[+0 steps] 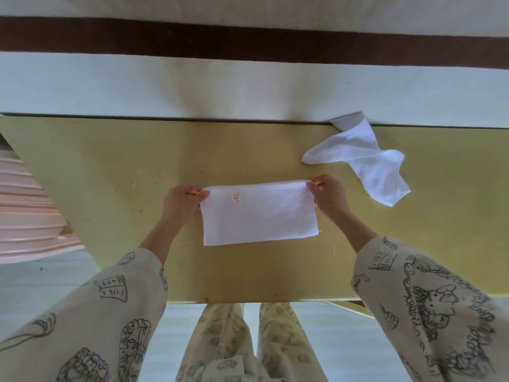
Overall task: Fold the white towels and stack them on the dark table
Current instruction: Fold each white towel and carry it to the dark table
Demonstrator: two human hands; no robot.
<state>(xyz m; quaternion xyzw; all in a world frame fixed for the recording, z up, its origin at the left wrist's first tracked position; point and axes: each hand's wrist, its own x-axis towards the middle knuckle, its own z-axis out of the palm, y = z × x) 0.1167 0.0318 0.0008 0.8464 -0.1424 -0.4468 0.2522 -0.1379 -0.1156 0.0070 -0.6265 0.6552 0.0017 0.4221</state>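
Observation:
A white towel folded into a rectangle lies in the middle of the yellowish-olive table, a small red label near its far left corner. My left hand pinches the towel's far left corner. My right hand pinches its far right corner. A second white towel lies crumpled and unfolded at the table's far right, one end hanging over the far edge.
Beyond the table's far edge is a pale wall with a dark brown band. A pinkish ribbed object sits off the table's left side. My patterned sleeves and trouser legs fill the near foreground.

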